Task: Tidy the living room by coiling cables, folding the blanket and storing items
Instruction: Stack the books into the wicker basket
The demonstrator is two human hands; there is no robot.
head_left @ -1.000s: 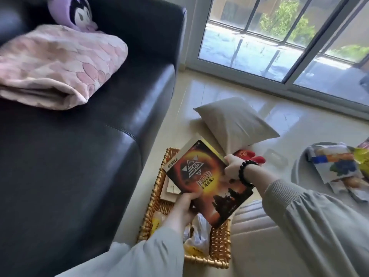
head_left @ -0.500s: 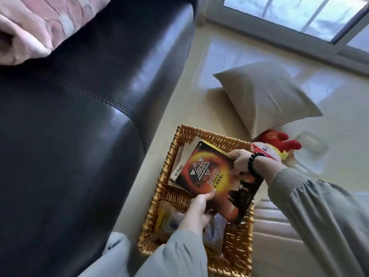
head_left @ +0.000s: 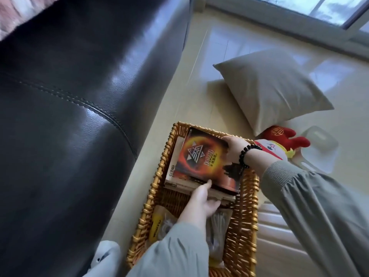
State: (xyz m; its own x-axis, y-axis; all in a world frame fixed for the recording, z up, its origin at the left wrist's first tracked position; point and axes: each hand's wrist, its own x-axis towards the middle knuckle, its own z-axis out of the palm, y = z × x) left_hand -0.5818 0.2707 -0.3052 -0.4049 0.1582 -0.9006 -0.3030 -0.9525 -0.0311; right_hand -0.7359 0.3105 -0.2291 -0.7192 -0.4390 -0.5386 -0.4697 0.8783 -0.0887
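— Where is the glossy orange-and-black paperback book [head_left: 203, 156]?

— At the far end of the golden woven wicker basket [head_left: 247, 206], flat on a pale stack of books [head_left: 173, 168]. The basket sits on the cream tiled floor [head_left: 199, 80], just beside the black leather sofa [head_left: 79, 96].

— And the hands?

— The right hand [head_left: 233, 148] curls its fingers over the far right corner. The left hand [head_left: 201, 202] pinches the near edge, thumb on top, fingers curled beneath. Two grips, probably to square it with the stack so it lies level.
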